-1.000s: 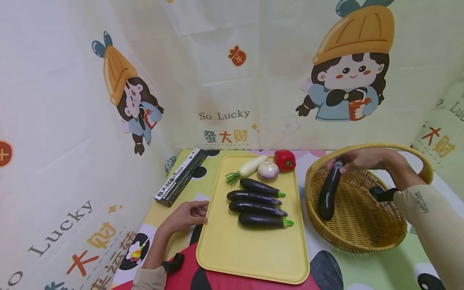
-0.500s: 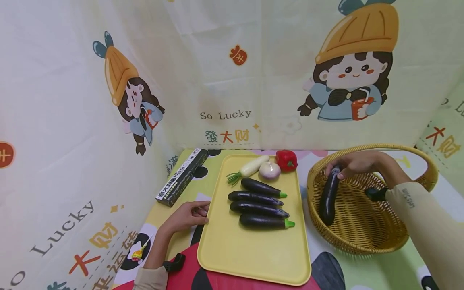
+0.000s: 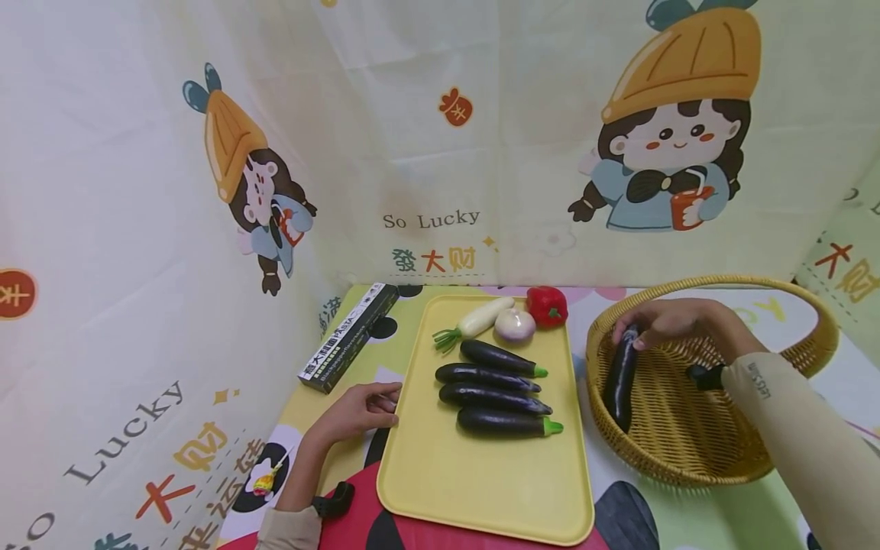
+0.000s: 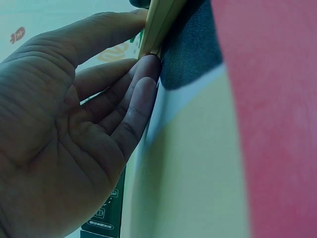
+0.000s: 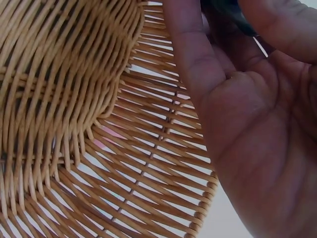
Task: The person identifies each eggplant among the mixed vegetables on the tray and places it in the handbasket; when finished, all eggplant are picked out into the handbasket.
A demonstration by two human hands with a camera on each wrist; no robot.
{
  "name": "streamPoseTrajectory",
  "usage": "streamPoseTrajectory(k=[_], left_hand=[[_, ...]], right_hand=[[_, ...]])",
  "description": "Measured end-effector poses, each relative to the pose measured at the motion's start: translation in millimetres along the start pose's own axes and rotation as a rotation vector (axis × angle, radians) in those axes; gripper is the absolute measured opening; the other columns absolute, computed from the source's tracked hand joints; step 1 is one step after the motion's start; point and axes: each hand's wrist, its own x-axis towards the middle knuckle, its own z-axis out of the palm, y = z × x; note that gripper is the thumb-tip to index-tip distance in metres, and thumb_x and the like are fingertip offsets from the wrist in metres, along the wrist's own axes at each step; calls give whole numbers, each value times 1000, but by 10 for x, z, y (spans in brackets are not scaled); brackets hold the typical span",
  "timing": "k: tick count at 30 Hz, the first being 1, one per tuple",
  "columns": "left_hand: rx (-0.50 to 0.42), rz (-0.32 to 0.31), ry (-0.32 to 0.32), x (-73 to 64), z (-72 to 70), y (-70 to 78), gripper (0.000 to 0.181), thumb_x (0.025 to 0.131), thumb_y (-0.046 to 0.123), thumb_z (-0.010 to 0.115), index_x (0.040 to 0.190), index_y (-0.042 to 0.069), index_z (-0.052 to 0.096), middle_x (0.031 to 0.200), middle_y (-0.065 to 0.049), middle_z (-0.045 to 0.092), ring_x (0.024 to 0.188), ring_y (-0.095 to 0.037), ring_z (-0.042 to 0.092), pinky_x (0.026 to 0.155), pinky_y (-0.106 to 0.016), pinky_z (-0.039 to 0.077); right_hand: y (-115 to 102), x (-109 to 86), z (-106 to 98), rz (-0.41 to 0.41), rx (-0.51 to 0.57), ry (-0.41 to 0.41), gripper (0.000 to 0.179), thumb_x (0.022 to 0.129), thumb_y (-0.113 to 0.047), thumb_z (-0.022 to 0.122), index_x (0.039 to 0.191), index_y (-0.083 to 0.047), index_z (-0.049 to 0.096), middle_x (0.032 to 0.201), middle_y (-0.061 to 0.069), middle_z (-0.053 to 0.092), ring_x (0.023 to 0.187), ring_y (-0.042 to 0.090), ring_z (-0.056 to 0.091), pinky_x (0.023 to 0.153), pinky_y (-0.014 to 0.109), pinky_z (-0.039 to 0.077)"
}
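In the head view, my right hand [image 3: 670, 319] pinches a dark purple eggplant [image 3: 622, 386] by its stem end. The eggplant hangs tilted inside the wicker basket [image 3: 708, 451], along its left wall; whether it touches the bottom cannot be told. My left hand [image 3: 357, 412] holds the left rim of the yellow tray [image 3: 481, 485], thumb and fingertips at the edge in the left wrist view. Several eggplants [image 3: 495, 395] lie in a column on the tray. Behind them are a white radish [image 3: 484, 317], a purple-white turnip [image 3: 514, 325] and a red bell pepper [image 3: 547, 307].
A black pasta box [image 3: 349, 336] lies left of the tray. Near my left forearm is a wrapped lollipop [image 3: 264, 483]. The basket's tall handle [image 3: 715, 281] arches over my right hand. A printed cloth wall [image 3: 522, 191] stands behind the table.
My right hand has lowered the eggplant slightly, and it now hangs closer to the basket's left wall. My left hand stays at the tray rim. The head view has shifted slightly.
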Motion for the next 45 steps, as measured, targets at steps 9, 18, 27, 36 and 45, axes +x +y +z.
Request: streamPoseTrajectory(k=[9,18,27,36,45], left_hand=[[-7,3,0,16,9,-16,62,84,18,80,139,1,56,112,-4,67,96,-19,65,81,-27,52],[6,-4,4,1,11,-19,62,84,20,80,138,2,57,111,-3,66,96,-19,64,81,-27,52],[5,-4,-1,0,15,-4,62,85,20,79,139,2,55,112,-3,66,97,-19,65,82,-27,52],[5,-7,2,-5,15,7,62,85,21,79,139,1,56,112,-4,66,96,-19,65,82,-27,52],[16,5,-1,-6,-1,19,63,85,22,79,139,1,55,112,-4,67,95,-17,65,81,-28,53]], right_hand=[[91,19,35,-47,5,9,30,92,-8,66,120,4,61,117,18,56,101,31,52,87,41,46],[139,59,84,-20,-33,68,29,90,-8,69,116,3,62,118,15,58,105,30,52,89,42,44],[189,82,114,-35,-112,75,25,91,-7,68,115,0,64,119,13,57,105,29,51,89,40,43],[174,96,159,10,-155,107,25,90,-7,69,114,-5,67,121,10,57,108,27,49,92,42,40],[152,73,189,-126,-198,86,26,90,-7,69,114,1,65,115,11,61,101,24,54,84,35,46]])
